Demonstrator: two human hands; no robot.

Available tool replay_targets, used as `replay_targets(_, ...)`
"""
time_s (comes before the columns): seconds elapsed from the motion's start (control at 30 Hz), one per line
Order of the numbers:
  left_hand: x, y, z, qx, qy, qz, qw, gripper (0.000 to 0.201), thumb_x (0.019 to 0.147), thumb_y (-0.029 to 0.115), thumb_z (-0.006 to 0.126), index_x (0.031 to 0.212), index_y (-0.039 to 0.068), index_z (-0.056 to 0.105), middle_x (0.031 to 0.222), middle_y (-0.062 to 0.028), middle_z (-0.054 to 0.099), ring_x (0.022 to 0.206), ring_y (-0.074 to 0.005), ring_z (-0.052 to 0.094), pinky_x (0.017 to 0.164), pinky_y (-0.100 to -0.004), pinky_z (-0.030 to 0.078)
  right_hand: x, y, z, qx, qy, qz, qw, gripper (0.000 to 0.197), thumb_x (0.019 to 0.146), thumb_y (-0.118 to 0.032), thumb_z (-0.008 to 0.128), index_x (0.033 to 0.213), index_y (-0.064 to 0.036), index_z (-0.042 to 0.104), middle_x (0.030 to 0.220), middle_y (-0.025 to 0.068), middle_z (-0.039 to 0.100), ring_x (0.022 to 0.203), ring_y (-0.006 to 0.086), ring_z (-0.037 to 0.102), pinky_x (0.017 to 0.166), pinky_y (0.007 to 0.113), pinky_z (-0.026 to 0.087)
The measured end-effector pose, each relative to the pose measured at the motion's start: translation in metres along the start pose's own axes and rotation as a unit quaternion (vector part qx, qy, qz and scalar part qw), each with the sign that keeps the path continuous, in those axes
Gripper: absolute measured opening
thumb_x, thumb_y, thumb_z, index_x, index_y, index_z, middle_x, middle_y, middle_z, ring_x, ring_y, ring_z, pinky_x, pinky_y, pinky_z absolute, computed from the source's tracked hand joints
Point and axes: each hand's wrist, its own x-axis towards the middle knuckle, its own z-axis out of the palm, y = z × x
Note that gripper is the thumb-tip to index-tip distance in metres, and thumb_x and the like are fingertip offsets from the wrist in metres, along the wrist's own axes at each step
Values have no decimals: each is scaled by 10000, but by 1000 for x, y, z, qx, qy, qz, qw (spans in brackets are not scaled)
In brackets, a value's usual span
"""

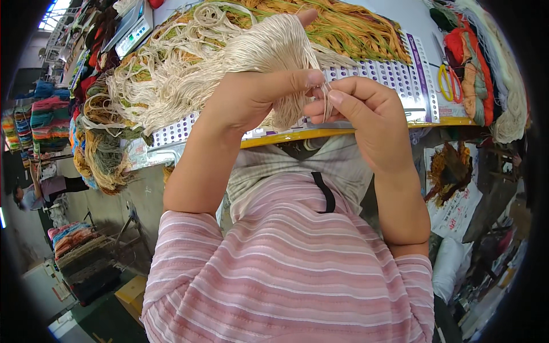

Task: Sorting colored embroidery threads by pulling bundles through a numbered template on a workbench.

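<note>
A thick cream-coloured skein of yarn (274,48) is looped over my left hand (257,94), which grips it above the near edge of the table. One finger of that hand sticks out beyond the top of the skein. Beside it, my right hand (369,111) pinches a few thin strands of the same yarn between thumb and fingers. The strands run between the two hands. Behind and to the left, a pile of loose cream yarn (177,80) lies on the table, with green and orange yarn (349,28) beyond it.
The work surface is a white perforated board (394,83) with a yellow front edge. Yellow-handled scissors (445,83) lie at the right, near red and peach skeins (472,68). A digital scale (134,31) stands at the far left. Another person (43,191) is in the left background.
</note>
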Motion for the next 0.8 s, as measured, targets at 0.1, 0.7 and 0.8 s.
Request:
replay_targets(0.1, -3, -4, -5, -28, 1, -9, 1000, 697, 795, 26, 674, 1403, 39, 334, 840, -57, 614, 717, -133, 602, 645, -260, 490, -3, -2, 2, -3, -7, 4, 1000, 181, 918, -89, 487, 951, 49, 599, 867, 161, 677, 755, 177, 664, 712, 282, 545)
replay_targets(0.7, -6, 3, 0, -81, -14, -65, 995, 644, 810, 49, 628, 1393, 25, 355, 791, -17, 585, 638, -69, 535, 581, -220, 461, -11, -8, 8, 59, -3, 21, 998, 161, 927, -66, 464, 948, 54, 568, 873, 144, 676, 761, 149, 646, 723, 268, 528)
replay_targets(0.8, -5, 2, 0, -85, -6, -64, 994, 639, 805, 40, 625, 1388, 18, 362, 785, -17, 585, 634, -70, 536, 580, -228, 462, -11, -9, 8, 60, -5, 28, 998, 159, 926, -63, 461, 946, 53, 569, 880, 147, 676, 768, 151, 649, 729, 271, 529)
